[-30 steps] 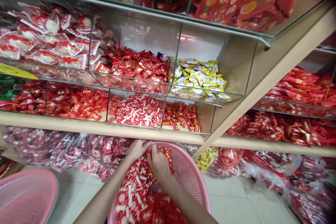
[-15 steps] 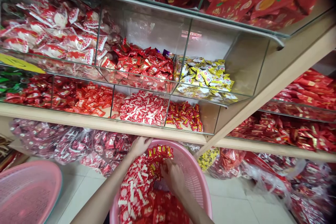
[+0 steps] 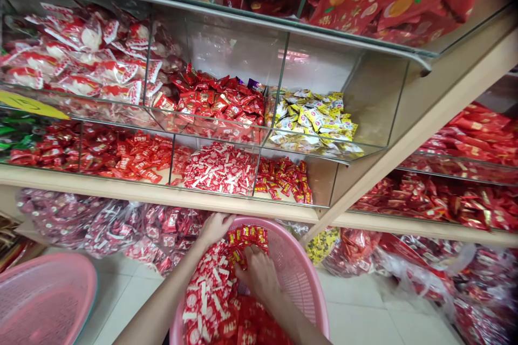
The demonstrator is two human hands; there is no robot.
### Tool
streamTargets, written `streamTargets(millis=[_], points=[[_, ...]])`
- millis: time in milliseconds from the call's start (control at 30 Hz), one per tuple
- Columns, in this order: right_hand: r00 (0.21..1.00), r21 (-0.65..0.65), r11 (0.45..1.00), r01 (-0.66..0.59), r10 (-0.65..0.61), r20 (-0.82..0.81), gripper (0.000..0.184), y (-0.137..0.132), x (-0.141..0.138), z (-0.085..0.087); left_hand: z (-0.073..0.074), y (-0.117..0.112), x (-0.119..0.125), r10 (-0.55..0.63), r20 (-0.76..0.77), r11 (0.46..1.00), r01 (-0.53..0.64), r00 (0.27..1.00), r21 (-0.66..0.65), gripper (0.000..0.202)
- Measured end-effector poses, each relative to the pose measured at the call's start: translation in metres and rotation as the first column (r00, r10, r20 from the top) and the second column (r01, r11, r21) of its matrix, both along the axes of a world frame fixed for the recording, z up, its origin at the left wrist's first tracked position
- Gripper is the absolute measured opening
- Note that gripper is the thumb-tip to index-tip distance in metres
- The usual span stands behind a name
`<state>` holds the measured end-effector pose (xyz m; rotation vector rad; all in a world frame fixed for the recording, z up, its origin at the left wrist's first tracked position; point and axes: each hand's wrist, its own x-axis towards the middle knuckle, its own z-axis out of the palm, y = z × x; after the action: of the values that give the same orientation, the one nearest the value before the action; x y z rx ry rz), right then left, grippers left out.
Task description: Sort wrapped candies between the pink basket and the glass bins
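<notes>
A pink plastic basket stands against the shelf front, holding wrapped candies. My left hand grips its far left rim. Inside, my right hand bends its fingers over red-and-yellow wrapped candies near the far side; candies show between thumb and fingers, while the fingertips are partly hidden. Red-and-white wrapped candies fill the basket's left side. Plain red packets lie at the near side, below my right wrist.
Above the basket, a shelf edge carries glass-fronted bins, including red-and-white candies and red-and-yellow candies. Another pink basket sits at the left. Clear bags of candy lie under the shelf. Yellow-wrapped candies occupy a higher bin.
My right hand has shifted slightly left within the basket, over the red-and-yellow candies. My left hand keeps its place on the rim. The camera view has tilted slightly.
</notes>
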<state>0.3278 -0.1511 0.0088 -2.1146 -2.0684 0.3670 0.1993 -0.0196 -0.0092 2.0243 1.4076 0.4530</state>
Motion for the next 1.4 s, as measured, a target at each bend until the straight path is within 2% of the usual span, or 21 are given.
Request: streamTargets(millis=[167, 333, 433, 633, 733, 833, 967, 1100, 1267, 1400], points=[[1.0, 0.118, 0.993, 0.006, -0.008, 0.017, 0.025, 0.024, -0.004, 0.011, -0.001, 0.0, 0.0, 0.006, -0.009, 1.0, -0.006, 1.0, 0.018, 0.043], [0.998, 0.085, 0.996, 0.04, -0.044, 0.054, 0.034, 0.043, -0.006, 0.008, -0.003, 0.001, -0.001, -0.016, 0.008, 0.999, 0.016, 1.0, 0.049, 0.042], [0.999, 0.081, 0.996, 0.038, -0.041, 0.031, 0.028, 0.037, -0.003, 0.003, -0.003, 0.002, -0.001, -0.011, 0.001, 0.999, 0.011, 1.0, 0.035, 0.042], [0.988, 0.043, 0.989, -0.141, 0.143, -0.05, 0.02, 0.023, -0.003, -0.004, 0.0, 0.001, 0.001, 0.017, -0.042, 1.0, -0.017, 0.999, 0.013, 0.038], [0.981, 0.039, 0.988, -0.148, 0.152, -0.118, 0.024, 0.021, 0.0, -0.002, 0.002, 0.0, 0.002, 0.026, -0.062, 1.0, -0.026, 0.998, -0.002, 0.038], [0.969, 0.067, 0.989, -0.135, 0.146, -0.199, 0.026, 0.014, 0.015, -0.001, 0.001, 0.0, 0.002, 0.022, -0.06, 1.0, -0.022, 0.998, 0.001, 0.038], [0.967, -0.017, 0.984, -0.178, 0.172, -0.189, 0.022, -0.003, 0.036, -0.011, -0.001, 0.001, 0.002, 0.025, -0.059, 1.0, -0.023, 0.998, 0.021, 0.038], [0.964, -0.116, 0.964, -0.241, 0.223, -0.145, 0.022, -0.015, 0.038, -0.024, -0.002, 0.001, 0.003, 0.023, -0.062, 1.0, -0.022, 0.998, 0.01, 0.039], [0.968, -0.13, 0.966, -0.224, 0.205, -0.146, 0.024, -0.016, 0.034, -0.028, 0.003, 0.0, 0.004, 0.017, -0.066, 1.0, -0.018, 0.998, -0.01, 0.039], [0.978, -0.164, 0.974, -0.155, 0.128, -0.161, 0.025, -0.014, 0.046, -0.024, 0.005, -0.001, 0.006, 0.039, -0.083, 0.999, -0.041, 0.996, -0.032, 0.038]])
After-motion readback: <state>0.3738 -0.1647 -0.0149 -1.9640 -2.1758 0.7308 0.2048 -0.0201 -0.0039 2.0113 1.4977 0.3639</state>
